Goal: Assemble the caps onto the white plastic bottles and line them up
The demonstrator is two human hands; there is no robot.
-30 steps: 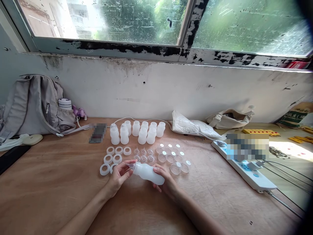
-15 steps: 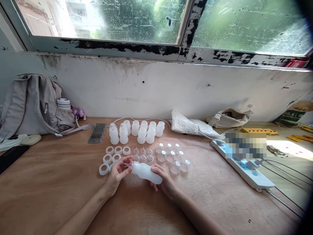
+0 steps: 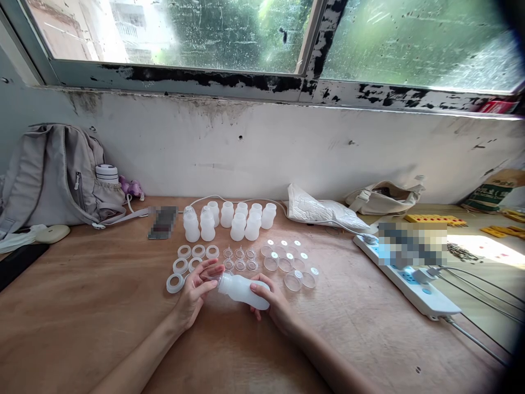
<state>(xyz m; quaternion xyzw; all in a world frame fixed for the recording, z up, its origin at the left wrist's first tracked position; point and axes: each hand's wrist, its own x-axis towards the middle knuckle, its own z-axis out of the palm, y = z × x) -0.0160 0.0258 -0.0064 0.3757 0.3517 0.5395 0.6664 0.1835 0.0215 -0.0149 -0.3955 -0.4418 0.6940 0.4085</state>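
A white plastic bottle (image 3: 240, 290) lies sideways between my hands, just above the wooden table (image 3: 82, 317). My right hand (image 3: 275, 302) is wrapped round its base end. My left hand (image 3: 196, 290) is curled at the bottle's neck, fingers pinched on a small clear nipple (image 3: 213, 277) there. Beyond my hands stand several upright white bottles (image 3: 229, 220). In front of them lie white screw rings (image 3: 190, 257), clear nipples (image 3: 240, 259) and clear caps (image 3: 289, 262).
A grey backpack (image 3: 53, 175) leans on the wall at the left. A blurred phone (image 3: 164, 221) lies beside it. A white plastic bag (image 3: 324, 210) and a beige bag (image 3: 383, 198) sit at the back right. A white power strip (image 3: 410, 282) with cables lies to the right.
Both hands and the bottle have drifted slightly left and closer together. My left fingers have closed further over the bottle's neck.
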